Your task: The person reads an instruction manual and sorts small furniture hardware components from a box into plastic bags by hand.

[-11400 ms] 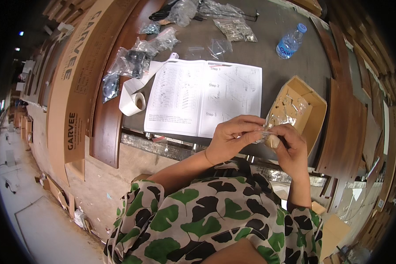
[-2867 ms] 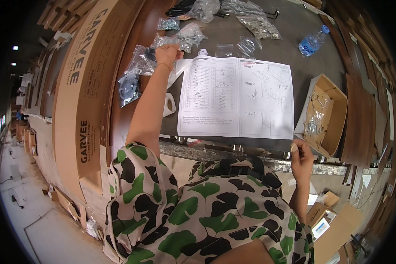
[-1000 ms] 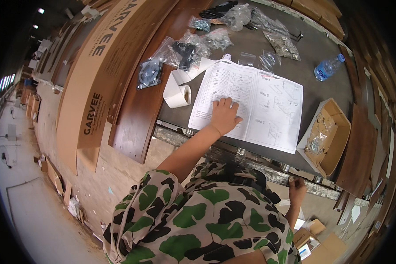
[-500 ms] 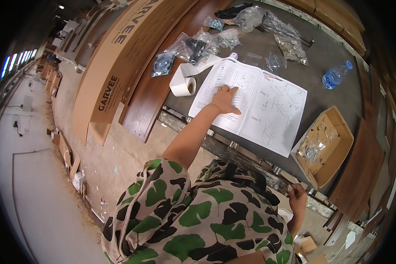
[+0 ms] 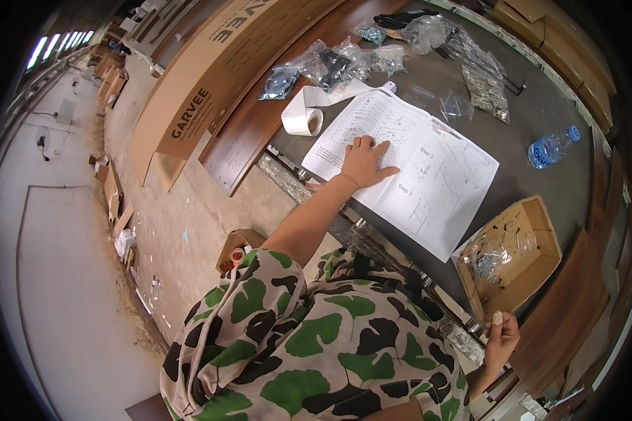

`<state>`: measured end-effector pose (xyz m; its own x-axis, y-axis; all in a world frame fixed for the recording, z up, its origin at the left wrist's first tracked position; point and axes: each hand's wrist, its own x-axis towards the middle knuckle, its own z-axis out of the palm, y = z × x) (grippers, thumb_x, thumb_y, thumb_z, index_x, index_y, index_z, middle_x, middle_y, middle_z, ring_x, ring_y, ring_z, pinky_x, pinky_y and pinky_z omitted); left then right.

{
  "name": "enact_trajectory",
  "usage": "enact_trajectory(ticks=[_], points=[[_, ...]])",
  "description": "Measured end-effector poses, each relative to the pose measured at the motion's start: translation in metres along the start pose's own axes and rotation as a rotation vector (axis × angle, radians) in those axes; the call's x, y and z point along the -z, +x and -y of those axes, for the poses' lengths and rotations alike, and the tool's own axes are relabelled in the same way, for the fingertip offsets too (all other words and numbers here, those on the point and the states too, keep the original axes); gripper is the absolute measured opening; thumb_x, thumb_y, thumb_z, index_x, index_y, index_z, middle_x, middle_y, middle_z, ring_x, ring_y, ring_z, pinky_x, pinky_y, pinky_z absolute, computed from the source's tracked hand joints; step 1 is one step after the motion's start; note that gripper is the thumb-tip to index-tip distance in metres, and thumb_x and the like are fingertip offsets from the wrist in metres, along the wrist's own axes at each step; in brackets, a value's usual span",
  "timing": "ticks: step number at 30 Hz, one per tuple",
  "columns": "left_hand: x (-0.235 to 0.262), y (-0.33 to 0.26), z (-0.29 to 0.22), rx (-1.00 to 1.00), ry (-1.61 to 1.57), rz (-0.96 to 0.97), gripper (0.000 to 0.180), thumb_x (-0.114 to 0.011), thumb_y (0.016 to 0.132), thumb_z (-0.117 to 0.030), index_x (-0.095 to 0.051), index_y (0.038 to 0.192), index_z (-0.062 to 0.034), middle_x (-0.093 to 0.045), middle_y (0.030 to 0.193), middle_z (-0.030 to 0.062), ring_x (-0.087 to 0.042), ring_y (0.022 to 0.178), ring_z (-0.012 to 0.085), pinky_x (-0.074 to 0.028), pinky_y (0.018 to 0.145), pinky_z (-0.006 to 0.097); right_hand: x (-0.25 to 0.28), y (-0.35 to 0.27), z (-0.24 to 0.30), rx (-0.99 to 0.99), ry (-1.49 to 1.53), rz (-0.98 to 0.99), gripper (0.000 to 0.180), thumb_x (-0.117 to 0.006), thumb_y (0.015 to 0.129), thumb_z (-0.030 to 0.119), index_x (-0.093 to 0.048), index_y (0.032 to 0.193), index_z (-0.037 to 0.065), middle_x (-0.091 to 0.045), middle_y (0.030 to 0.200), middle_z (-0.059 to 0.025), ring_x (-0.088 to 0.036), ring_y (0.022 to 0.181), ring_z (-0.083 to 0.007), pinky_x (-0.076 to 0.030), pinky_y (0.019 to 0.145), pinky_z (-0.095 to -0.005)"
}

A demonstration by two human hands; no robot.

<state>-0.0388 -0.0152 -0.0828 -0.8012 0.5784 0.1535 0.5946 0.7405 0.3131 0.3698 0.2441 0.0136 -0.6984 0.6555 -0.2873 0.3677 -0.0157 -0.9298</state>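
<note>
My left hand (image 5: 364,163) lies on the left page of an open paper instruction booklet (image 5: 463,175), fingers spread and thumb out to the right. Printed lists and line drawings cover the pages. At the near right, my right hand (image 5: 502,340) is raised beside the near end of an open cardboard box (image 5: 534,263). Its fingers are pinched together, with a small pale patch at the tips that I cannot make out. Inside the box are clear plastic bags (image 5: 488,263) and small loose hardware.
A roll of white labels (image 5: 303,121) stands left of the booklet. Several bags of hardware (image 5: 344,63) lie beyond it. A water bottle (image 5: 551,147) lies on the dark table at right. A long carton (image 5: 196,91) and brown boards (image 5: 235,151) flank the left side.
My right hand has risen and moved right, closer to the cardboard box. My left hand stays on the booklet, its fingers slightly shifted. The whole view has turned a little.
</note>
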Motion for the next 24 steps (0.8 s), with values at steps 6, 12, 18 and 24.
enact_trajectory(ticks=[6, 12, 18, 24], points=[[-0.004, -0.004, -0.003, -0.06, 0.005, -0.233, 0.055, -0.067, 0.077, -0.052, -0.063, 0.114, -0.0109, -0.053, 0.1, 0.0132, -0.048, 0.095, 0.0318, -0.04, 0.082, 0.044, -0.009, 0.03, 0.003, 0.027, 0.039, -0.01, 0.015, -0.062, 0.091, 0.018, -0.057, 0.091, 0.004, -0.057, 0.069, 0.0014, -0.048, 0.058, -0.0032, -0.037, 0.053, -0.0175], [-0.016, 0.002, 0.004, -0.07, -0.046, -0.33, 0.038, -0.066, 0.081, -0.037, -0.063, 0.106, -0.0073, -0.053, 0.093, 0.0102, -0.049, 0.089, 0.0291, -0.04, 0.077, 0.041, -0.027, 0.047, -0.009, 0.085, -0.032, 0.017, 0.015, -0.062, 0.091, 0.017, -0.059, 0.093, 0.003, -0.056, 0.07, 0.0023, -0.048, 0.061, -0.003, -0.037, 0.056, -0.0176], [-0.016, 0.014, 0.006, -0.134, -0.026, -0.387, 0.032, -0.067, 0.082, -0.028, -0.064, 0.106, -0.0067, -0.054, 0.084, 0.0106, -0.051, 0.078, 0.0291, -0.044, 0.07, 0.038, -0.047, 0.054, -0.013, 0.055, -0.029, 0.079, 0.019, -0.064, 0.09, 0.019, -0.058, 0.089, 0.001, -0.053, 0.068, 0.0034, -0.043, 0.059, -0.0032, -0.033, 0.054, -0.0184], [-0.016, 0.018, 0.009, -0.11, -0.019, -0.363, 0.031, -0.065, 0.084, -0.029, -0.064, 0.107, -0.0081, -0.051, 0.081, 0.0105, -0.05, 0.076, 0.0282, -0.044, 0.069, 0.038, -0.064, 0.056, -0.005, 0.156, -0.126, 0.028, 0.021, -0.065, 0.089, 0.02, -0.059, 0.086, 0.0, -0.052, 0.067, 0.0034, -0.044, 0.059, -0.0039, -0.034, 0.054, -0.0192]])
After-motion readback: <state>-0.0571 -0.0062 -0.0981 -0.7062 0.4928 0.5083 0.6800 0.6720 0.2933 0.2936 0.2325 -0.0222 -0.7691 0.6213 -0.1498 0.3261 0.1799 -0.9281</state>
